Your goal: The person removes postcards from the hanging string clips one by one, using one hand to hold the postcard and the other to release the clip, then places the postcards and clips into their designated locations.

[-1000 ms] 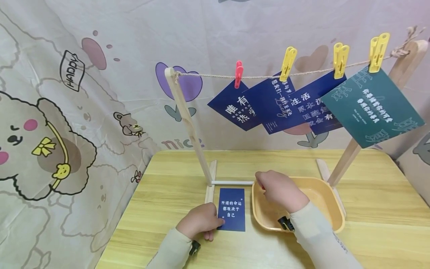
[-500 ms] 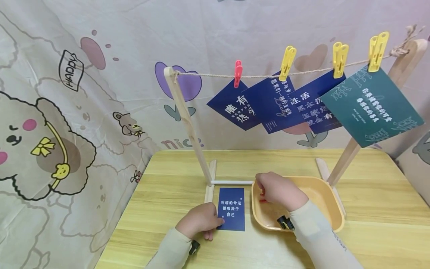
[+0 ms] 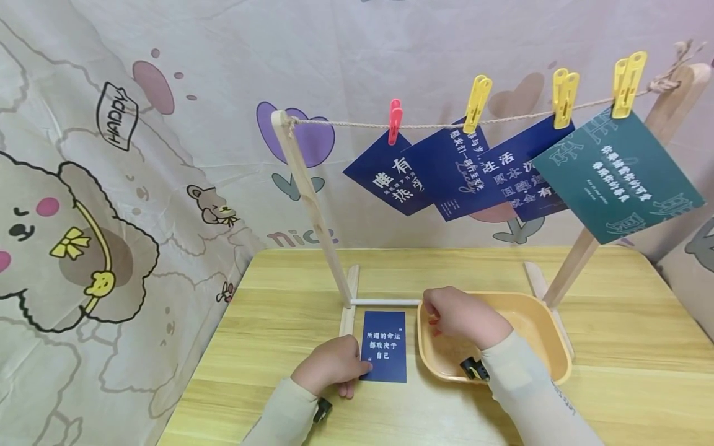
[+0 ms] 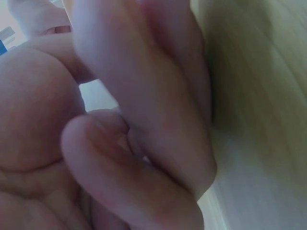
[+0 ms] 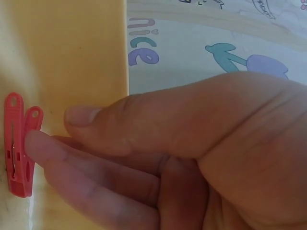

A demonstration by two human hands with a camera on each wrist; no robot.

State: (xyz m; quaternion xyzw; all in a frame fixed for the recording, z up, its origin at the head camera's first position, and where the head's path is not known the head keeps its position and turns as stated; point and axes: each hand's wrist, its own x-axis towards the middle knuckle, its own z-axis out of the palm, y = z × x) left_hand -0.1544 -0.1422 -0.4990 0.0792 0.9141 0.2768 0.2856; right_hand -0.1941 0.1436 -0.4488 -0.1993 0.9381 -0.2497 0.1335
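A dark blue card point(image 3: 383, 337) with white writing lies flat on the table at lower middle in the head view. My left hand point(image 3: 330, 364) rests at its lower left edge, thumb on the card. In the left wrist view the fingers point(image 4: 139, 96) hang loosely curled beside the wood. My right hand point(image 3: 465, 316) is inside the left end of an orange-yellow basin point(image 3: 562, 334). Against the basin's wall, a red clothespin point(image 5: 15, 148) touches one fingertip in the right wrist view, and the thumb point(image 5: 91, 117) stands apart from it.
Behind the basin stands a wooden frame point(image 3: 312, 204) with a rope point(image 3: 357, 125). Blue cards point(image 3: 446, 173) and a green card point(image 3: 619, 179) hang there by one red clip point(image 3: 395, 121) and yellow clips point(image 3: 478, 104). A white rod point(image 3: 385, 302) joins the frame's base.
In the basin, the red clothespin came into sight under my right hand and its visible part shifted slightly. My left hand and the card have stayed in place.
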